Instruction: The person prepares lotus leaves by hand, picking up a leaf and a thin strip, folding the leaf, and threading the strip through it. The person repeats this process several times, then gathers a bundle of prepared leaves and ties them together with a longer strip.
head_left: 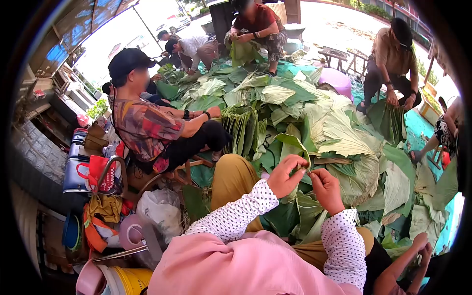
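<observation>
Above my lap, my left hand (286,176) is closed on the edge of a green leaf (293,141), which rises folded behind the fingers. Close by on the right, my right hand (327,191) is pinched near the same leaf's lower edge; what lies between its fingertips is too small to make out. The two hands are slightly apart. Beyond and below them spreads a large heap of broad leaves (339,129), some pale and dry, others dark green.
Seated people work around the heap: one at left beside a leaf bundle (240,129), others at the back and right. A co-worker's hands (422,246) show at lower right. Bags (160,211) and a yellow bucket (133,280) stand at lower left.
</observation>
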Demonstrator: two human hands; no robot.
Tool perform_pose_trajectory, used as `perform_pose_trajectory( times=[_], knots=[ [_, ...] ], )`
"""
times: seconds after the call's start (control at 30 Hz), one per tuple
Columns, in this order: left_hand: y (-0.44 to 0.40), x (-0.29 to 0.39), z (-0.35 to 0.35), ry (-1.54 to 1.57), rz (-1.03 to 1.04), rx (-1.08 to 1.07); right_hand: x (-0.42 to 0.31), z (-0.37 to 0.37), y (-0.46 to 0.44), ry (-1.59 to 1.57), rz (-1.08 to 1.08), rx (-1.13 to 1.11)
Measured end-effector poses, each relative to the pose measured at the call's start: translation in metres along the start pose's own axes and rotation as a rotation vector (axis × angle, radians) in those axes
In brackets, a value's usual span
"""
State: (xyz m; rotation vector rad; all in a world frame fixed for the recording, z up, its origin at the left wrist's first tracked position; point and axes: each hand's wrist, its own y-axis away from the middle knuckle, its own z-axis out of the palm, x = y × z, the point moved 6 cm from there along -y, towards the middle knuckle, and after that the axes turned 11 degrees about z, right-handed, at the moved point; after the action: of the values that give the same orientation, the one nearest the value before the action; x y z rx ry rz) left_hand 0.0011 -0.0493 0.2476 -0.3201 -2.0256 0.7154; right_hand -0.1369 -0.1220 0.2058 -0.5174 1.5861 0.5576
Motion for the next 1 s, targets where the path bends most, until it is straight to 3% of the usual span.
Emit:
perform_pose_trajectory(
  times=[0.4,0.53,0.8,1.0],
  knots=[
    [-0.026,0.056,-0.004,-0.167,0.286,-0.133,-0.011,-0.003,0.009,-0.159,-0.111,-0.047],
    [-0.038,0.079,0.006,-0.258,0.475,-0.201,-0.012,-0.012,0.01,-0.245,-0.2,-0.004],
    [-0.03,0.07,0.009,-0.303,0.398,-0.208,-0.004,-0.012,0.009,-0.183,-0.128,0.007],
    [-0.025,0.066,0.004,-0.307,0.36,-0.071,-0.009,-0.007,0.013,-0.172,-0.128,-0.019]
  ],
)
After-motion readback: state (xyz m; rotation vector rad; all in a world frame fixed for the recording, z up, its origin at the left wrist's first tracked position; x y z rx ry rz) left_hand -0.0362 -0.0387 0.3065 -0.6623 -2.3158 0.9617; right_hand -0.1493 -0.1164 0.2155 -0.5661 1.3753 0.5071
